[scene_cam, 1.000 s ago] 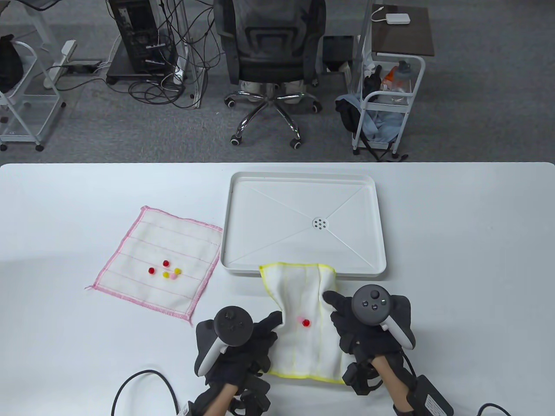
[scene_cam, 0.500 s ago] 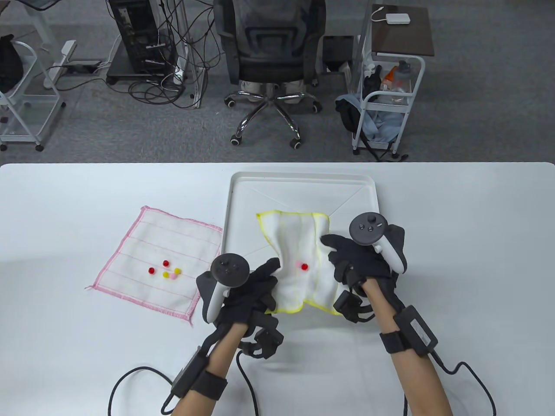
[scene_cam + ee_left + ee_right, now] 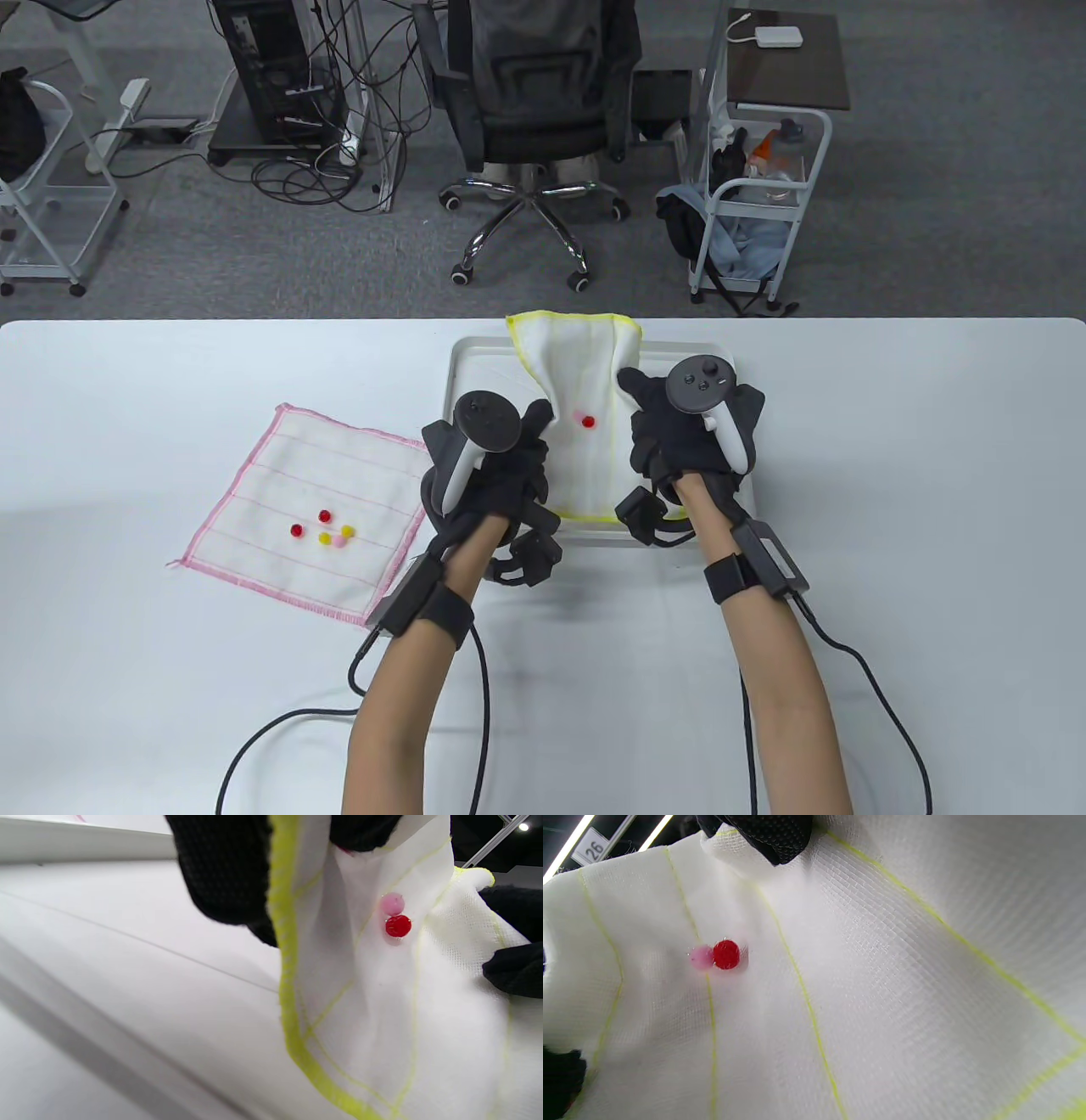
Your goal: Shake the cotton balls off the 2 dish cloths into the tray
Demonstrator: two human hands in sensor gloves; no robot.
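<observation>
Item: yellow-edged dish cloth (image 3: 585,424), held up over the white tray (image 3: 462,373), slung between both hands and sagging into a trough along its middle.
Contents: one red cotton ball (image 3: 588,419) and one pink cotton ball (image 3: 392,904), touching, lying in the trough.
Left hand (image 3: 501,463): fingers pinch the cloth's left edge.
Right hand (image 3: 679,424): fingers pinch the cloth's right edge.
Step in hand: first cloth carried over the tray, balls not yet tipped out.
Next move, as judged: lower or tilt one end and shake so both balls roll off inside the tray rim; the far hem overhangs the tray's far wall, so tipping that way risks a spill onto the table (image 3: 891,509).
Pending: pink-edged dish cloth (image 3: 339,475), flat on the table left of the tray, with red, yellow and pink balls (image 3: 324,528) on it.
</observation>
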